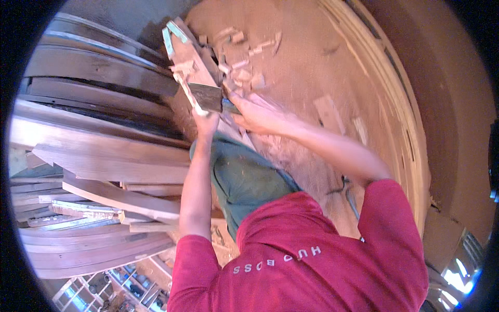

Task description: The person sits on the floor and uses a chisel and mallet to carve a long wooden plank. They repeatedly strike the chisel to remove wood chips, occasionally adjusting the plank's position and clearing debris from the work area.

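My left hand grips the lower end of a narrow pale wood piece, held upright at a slant over a longer board. My right hand is closed round the short handle of a broad, dark metal blade, like a hatchet or cleaver, whose flat face lies beside the pale piece. Two small mint-green strips are at the far end of the board. Where the blade's edge meets the wood is too small to tell. My knee in green trousers is just below my hands.
Wood chips and offcuts litter the brown ground to the right. Stacked curved planks fill the left side. A dark curved tool lies by my right elbow. Long pale timber runs along the right edge.
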`<action>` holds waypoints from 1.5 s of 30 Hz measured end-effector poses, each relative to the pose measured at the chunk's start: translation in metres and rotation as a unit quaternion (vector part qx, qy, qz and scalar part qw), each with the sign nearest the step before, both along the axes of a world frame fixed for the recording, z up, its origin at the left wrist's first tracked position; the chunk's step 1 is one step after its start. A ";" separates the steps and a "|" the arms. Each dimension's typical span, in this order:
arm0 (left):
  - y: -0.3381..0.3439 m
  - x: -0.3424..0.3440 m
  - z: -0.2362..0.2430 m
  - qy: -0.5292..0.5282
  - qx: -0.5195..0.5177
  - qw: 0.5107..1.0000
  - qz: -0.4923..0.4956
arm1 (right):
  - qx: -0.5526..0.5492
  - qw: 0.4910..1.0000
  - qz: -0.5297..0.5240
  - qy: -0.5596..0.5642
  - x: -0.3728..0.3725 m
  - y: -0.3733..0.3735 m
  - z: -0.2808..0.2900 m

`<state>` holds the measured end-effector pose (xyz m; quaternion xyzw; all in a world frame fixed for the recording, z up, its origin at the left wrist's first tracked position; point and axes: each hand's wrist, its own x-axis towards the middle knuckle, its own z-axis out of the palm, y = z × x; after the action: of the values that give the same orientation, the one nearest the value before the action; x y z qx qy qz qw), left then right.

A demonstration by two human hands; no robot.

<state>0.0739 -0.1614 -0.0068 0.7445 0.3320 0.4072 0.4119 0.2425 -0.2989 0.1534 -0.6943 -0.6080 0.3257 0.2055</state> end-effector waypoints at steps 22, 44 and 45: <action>0.088 0.006 0.002 -0.004 -0.290 0.948 0.132 | 0.115 0.949 -0.207 0.206 -0.003 -0.056 0.009; 0.029 0.025 0.023 0.069 -0.074 0.994 0.048 | 0.106 0.954 -0.202 0.192 -0.002 -0.055 -0.044; 0.027 0.026 0.025 0.076 -0.066 0.994 0.045 | 0.103 0.955 -0.201 0.193 -0.001 -0.052 -0.043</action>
<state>0.0996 -0.1347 0.0177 0.7289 0.4213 0.3450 0.4150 0.2415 -0.3512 0.1108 -0.7015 -0.4347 0.3410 0.4502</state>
